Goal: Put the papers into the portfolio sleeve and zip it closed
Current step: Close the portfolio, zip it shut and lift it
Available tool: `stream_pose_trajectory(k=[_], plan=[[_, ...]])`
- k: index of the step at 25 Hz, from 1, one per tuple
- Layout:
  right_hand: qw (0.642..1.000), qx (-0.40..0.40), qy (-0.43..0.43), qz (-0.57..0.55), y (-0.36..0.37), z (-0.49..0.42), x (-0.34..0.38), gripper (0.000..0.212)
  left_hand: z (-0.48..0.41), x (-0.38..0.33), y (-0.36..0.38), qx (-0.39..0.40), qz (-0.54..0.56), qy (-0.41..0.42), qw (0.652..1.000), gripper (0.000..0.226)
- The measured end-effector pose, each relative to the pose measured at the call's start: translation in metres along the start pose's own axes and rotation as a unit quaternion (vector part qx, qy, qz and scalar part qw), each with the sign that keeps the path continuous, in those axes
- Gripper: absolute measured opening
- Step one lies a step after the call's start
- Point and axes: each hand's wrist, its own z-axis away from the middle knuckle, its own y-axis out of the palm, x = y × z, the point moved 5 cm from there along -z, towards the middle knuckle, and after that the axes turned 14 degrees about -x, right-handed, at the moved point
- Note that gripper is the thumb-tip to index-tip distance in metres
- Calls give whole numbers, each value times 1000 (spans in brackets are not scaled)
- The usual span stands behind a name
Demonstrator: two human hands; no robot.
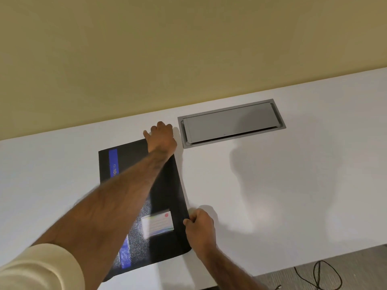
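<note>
A black portfolio sleeve [165,189] with a blue stripe and a white label lies flat on the white table [272,185]. My left hand [161,137] reaches across it and grips its far right corner. My right hand [200,227] pinches the sleeve's right edge near the label, fingers closed on something small there; whether it is the zip pull I cannot tell. No papers show; the sleeve's inside is hidden.
A grey cable hatch [231,123] is set into the table just right of my left hand. A beige wall rises behind the table. At the bottom right the table's edge drops to a grey floor with a black cable [320,273].
</note>
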Motion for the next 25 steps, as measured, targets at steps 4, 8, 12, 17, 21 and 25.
stream_pose_trajectory(k=[4,8,12,17,21,25], plan=[[1000,-8,-3,19,0,-4,2,26,-26,19,12,45,39,-119,991,33],[999,-15,0,38,1,-7,1,27,-39,52,14,114,124,-226,960,29],[999,25,0,46,3,-12,-1,24,-43,63,12,123,161,-171,964,26],[993,78,-45,77,-2,-28,15,17,-46,58,12,138,201,-51,968,29],[991,56,-119,14,-3,-84,91,25,-42,62,9,136,159,12,978,36],[982,69,-162,-73,12,-138,178,48,-39,67,11,107,122,37,986,27]])
